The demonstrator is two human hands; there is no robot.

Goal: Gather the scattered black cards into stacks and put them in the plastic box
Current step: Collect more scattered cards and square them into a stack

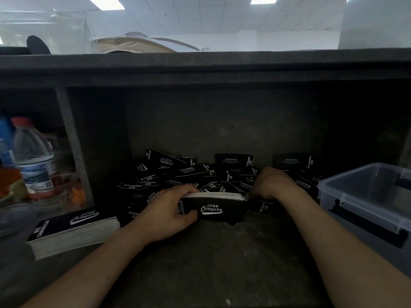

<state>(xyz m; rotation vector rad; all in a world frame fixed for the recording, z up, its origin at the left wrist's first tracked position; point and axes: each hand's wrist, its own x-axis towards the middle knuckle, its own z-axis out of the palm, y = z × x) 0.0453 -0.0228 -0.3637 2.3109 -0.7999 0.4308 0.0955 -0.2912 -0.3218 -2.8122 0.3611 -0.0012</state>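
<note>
Hands (164,210) (270,182) clasp card stack (213,208) on dim concrete shelf (222,258).

A dark grey shelf recess (222,130) sits under a thick counter edge (200,63) — dim inside (an upright divider (73,141) bounds its left). Above, white ceiling tiles (189,14) carry bright panel lights (104,2).

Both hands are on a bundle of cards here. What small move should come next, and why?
Probably tap the held stack square. The left hand and right hand grip its ends, its white edges fan unevenly, and the plastic box sits at right.
</note>
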